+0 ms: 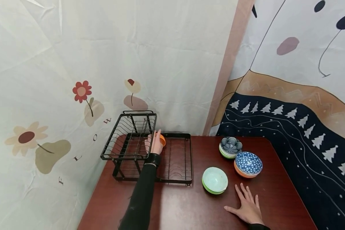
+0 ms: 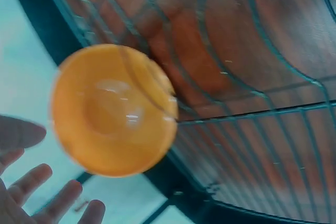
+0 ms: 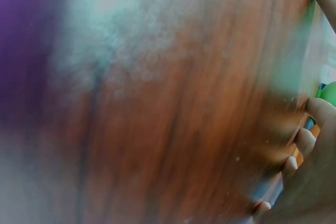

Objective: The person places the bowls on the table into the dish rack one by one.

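Note:
An orange bowl [image 2: 113,111] stands on edge among the wires of the black dish rack [image 2: 262,90]. In the head view the bowl [image 1: 162,140] is partly hidden by my left hand [image 1: 156,143], at the rack's back beside the upper tier. The left wrist view shows the left fingers [image 2: 63,203] extended, next to the bowl and apart from it. Over the table's right front, my right hand [image 1: 248,207] has its fingers spread and holds nothing. Nearest to it are a pale green bowl stack [image 1: 215,180] and a blue-patterned bowl [image 1: 248,163] on orange ones.
A grey flower-shaped bowl [image 1: 231,145] tops another stack at the back right. The rack's raised wire tier [image 1: 129,135] overhangs its left half. Printed cloth [image 1: 178,64] hangs behind the dark red table [image 1: 184,204].

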Demonstrator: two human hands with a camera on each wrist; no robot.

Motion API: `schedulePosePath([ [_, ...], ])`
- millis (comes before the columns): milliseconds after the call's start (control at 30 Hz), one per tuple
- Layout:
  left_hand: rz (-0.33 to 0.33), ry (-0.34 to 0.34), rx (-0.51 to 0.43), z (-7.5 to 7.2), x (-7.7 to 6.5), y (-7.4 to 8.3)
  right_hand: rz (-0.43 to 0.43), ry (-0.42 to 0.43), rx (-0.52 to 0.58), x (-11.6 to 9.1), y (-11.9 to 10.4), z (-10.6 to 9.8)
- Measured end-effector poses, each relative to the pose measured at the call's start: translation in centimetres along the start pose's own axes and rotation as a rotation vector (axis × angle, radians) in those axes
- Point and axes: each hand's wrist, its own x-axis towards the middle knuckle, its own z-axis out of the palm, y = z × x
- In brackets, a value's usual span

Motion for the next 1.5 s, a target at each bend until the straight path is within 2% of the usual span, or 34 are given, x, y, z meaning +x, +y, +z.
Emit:
schedulePosePath([
  [67, 0.083, 0.001, 0.006, -0.6, -0.5, 1.2, -0.004, 0.005, 0.004, 0.0, 0.1, -0.2],
  [100, 0.123, 0.010, 0.041, -0.8, -0.8, 1.7, -0.005, 0.008, 0.002, 0.0, 0.2, -0.2],
  [133, 0.134, -0.011, 0.078, -2.1, -1.5, 3.6, -0.006, 0.012, -0.001, 0.0, 0.3, -0.3],
  [167, 0.175, -0.003, 0.129, -2.3, -2.0, 4.2, -0.006, 0.013, -0.004, 0.0, 0.3, -0.3],
  [200, 0.209, 0.004, 0.177, -2.4, -2.7, 4.6, -0.004, 0.012, -0.003, 0.0, 0.3, -0.3],
  [300, 0.256, -0.015, 0.312, -2.6, -5.2, 5.7, -0.008, 0.007, -0.005, 0.0, 0.4, -0.3],
  [367, 0.286, -0.028, 0.361, -3.0, -7.4, 6.4, -0.006, -0.001, -0.001, 0.0, 0.3, -0.3],
  [533, 0.381, -0.017, 0.360, -3.8, -12.9, 6.6, 0.001, -0.021, 0.009, 0.2, 0.1, -0.1],
  [667, 0.440, 0.033, 0.369, -4.5, -16.9, 5.3, 0.004, -0.024, 0.011, 0.3, -0.2, -0.2],
  [767, 0.459, 0.074, 0.379, -5.0, -19.4, 4.0, 0.000, -0.024, 0.007, 0.2, -0.2, -0.2],
  [967, 0.429, 0.124, 0.388, -5.6, -22.7, 1.5, 0.004, -0.030, -0.009, 0.2, 0.0, -0.3],
  [1067, 0.381, 0.104, 0.396, -5.8, -24.0, 0.4, 0.003, -0.033, -0.011, 0.1, 0.0, -0.3],
  [1167, 0.307, 0.033, 0.413, -5.9, -25.0, -0.6, 0.003, -0.035, -0.010, 0.1, 0.0, -0.3],
  [1233, 0.244, -0.041, 0.411, -5.9, -25.5, -1.2, 0.001, -0.033, -0.009, 0.1, 0.0, -0.3],
  [1367, 0.118, -0.212, 0.400, -5.8, -26.1, -2.3, 0.003, -0.024, -0.006, 0.1, 0.0, -0.3],
  [1500, 0.037, -0.319, 0.390, -5.6, -26.5, -3.2, 0.001, -0.018, -0.003, 0.0, -0.2, -0.3],
])
